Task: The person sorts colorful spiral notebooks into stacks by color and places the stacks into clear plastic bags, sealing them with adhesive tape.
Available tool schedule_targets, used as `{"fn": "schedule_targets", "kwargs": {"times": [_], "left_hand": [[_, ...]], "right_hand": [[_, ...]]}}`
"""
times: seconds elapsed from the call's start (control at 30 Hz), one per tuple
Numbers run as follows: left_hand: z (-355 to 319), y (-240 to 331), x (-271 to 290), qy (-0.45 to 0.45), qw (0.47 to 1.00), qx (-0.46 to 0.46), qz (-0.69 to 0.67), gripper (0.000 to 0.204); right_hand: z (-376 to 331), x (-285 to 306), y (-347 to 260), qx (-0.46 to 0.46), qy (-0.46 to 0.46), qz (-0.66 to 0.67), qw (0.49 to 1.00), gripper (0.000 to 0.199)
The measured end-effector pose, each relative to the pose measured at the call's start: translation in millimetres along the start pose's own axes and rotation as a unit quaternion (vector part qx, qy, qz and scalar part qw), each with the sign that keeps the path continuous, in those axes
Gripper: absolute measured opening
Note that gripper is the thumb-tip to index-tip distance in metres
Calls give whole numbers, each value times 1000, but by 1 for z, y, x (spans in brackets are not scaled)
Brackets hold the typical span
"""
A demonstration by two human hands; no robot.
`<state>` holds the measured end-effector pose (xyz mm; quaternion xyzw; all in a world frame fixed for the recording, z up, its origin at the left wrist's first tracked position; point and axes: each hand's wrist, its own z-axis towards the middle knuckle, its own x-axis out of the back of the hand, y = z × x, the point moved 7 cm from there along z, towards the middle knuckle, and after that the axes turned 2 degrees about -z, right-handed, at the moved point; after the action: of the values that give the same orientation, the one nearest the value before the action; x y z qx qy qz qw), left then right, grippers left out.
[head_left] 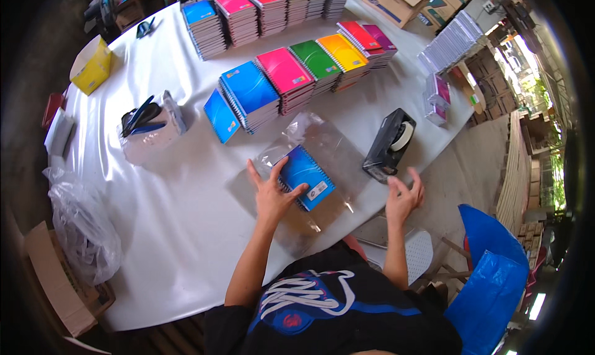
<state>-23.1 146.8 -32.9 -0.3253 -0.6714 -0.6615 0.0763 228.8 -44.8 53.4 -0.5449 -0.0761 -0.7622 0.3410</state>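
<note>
A small spiral notebook (312,176) with a blue cover and a white label lies on a clear plastic bag (331,145) near the table's front edge. My left hand (273,194) rests over its left side with fingers spread; the thumb and index finger touch the cover. To the right, my right hand (401,199) hovers just off the table edge with its fingers apart. Its fingertips are close to the near end of a black tape dispenser (375,160), which carries a roll of clear tape (403,137). Any strip of tape at those fingertips is too small to make out.
Stacks of spiral notebooks (251,88) in several colours stand across the table. A wrapped bundle with black-handled scissors (141,116) on top is at left, near a yellow container (92,64) and plastic bags (83,225). A blue-covered chair (489,280) is at lower right.
</note>
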Motion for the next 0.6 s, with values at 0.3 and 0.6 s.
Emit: {"fn": "schedule_targets", "kwargs": {"times": [0.3,0.6], "left_hand": [[1,-3,-2,-30,999,18,-14,75],[-2,-4,1,-19,999,44,-23,79]], "right_hand": [[-36,-20,-220,263,-679,374,575,70],[-5,-125,-169,-54,-507,712,482,55]]}}
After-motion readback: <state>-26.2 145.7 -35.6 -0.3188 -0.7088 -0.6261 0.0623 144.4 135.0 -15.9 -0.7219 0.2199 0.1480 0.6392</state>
